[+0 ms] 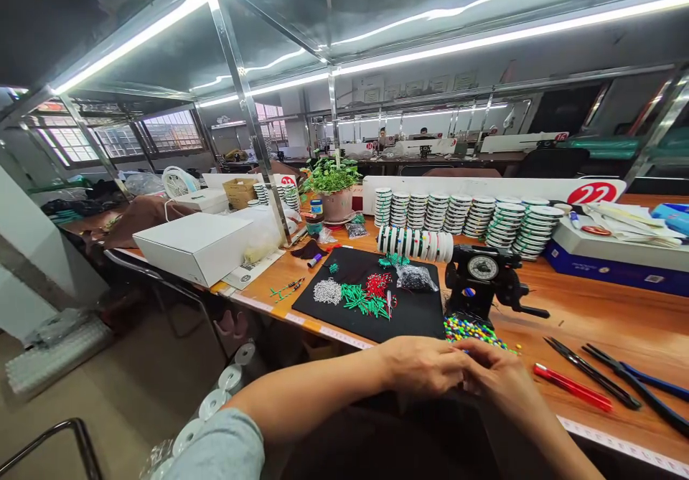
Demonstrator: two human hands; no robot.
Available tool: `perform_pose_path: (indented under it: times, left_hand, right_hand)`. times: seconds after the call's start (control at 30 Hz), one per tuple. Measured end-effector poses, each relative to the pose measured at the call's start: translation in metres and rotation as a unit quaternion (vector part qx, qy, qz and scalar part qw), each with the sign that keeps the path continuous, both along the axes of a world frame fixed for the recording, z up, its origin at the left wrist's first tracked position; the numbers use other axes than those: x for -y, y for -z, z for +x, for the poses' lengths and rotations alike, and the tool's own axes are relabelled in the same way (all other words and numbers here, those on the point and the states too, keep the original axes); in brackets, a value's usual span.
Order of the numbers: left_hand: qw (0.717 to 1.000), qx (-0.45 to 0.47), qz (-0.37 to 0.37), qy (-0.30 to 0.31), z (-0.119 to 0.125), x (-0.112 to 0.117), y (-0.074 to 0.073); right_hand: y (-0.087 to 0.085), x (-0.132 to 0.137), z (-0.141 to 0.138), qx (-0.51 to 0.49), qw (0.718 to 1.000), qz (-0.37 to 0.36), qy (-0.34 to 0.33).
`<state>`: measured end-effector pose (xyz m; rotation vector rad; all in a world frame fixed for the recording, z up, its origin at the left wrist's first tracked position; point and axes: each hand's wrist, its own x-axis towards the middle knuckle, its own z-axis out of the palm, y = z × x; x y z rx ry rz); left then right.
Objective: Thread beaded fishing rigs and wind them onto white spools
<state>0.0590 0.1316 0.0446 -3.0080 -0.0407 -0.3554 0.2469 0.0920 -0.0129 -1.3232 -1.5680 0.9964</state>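
At the table's front edge my left hand (423,366) and my right hand (498,374) meet, with their fingers closed together at the tips. Whatever they hold is hidden or too small to make out. Just beyond them is a pile of small multicoloured beads (468,331). A black mat (412,322) lies ahead and to the left, bearing silver beads (327,291), green tube pieces (366,302), red pieces (378,284) and a clear bag of dark bits (417,278). Behind the beads stands a black hand-cranked winding device (479,279) with a row of white spools (414,243).
Pliers (635,379), a slim black tool (589,371) and a red-handled tool (573,387) lie at right. Stacked white spools (460,214) line the back, near a potted plant (336,200). A white box (194,247) stands left, a blue box (619,257) right.
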Motion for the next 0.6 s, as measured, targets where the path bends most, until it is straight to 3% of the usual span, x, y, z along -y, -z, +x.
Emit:
perform_pose_path:
  times: [0.1,0.17,0.2,0.27,0.33,0.4,0.43,0.5,0.6]
  left_hand:
    - [0.976,0.087,-0.152,-0.126,0.003,0.007,0.013]
    - [0.934,0.158,-0.244,-0.207,0.004,0.016,0.022]
    - [0.901,0.191,-0.306,-0.241,0.004,0.021,0.025]
    - [0.795,0.251,-0.465,-0.298,0.004,0.030,0.028]
    - [0.686,0.277,-0.591,-0.321,0.003,0.036,0.027]
    - [0.618,0.285,-0.659,-0.320,0.003,0.038,0.025]
    - [0.602,0.289,-0.674,-0.316,0.003,0.039,0.024]
    - [0.605,0.297,-0.672,-0.307,0.003,0.039,0.022]
    - [0.670,0.314,-0.603,-0.299,0.001,0.040,0.022]
  right_hand:
    - [-0.001,0.007,-0.006,0.000,0.997,0.047,0.056]
    - [0.000,0.022,-0.014,0.016,0.982,0.117,0.146]
    - [0.001,0.031,-0.018,0.028,0.970,0.151,0.191]
    - [0.004,0.050,-0.026,0.052,0.949,0.196,0.242]
    - [0.008,0.066,-0.033,0.067,0.949,0.201,0.231]
    - [0.011,0.075,-0.037,0.072,0.960,0.188,0.196]
    - [0.012,0.077,-0.039,0.074,0.962,0.187,0.184]
    - [0.014,0.078,-0.042,0.082,0.956,0.218,0.176]
    - [0.013,0.075,-0.044,0.125,0.912,0.335,0.199]
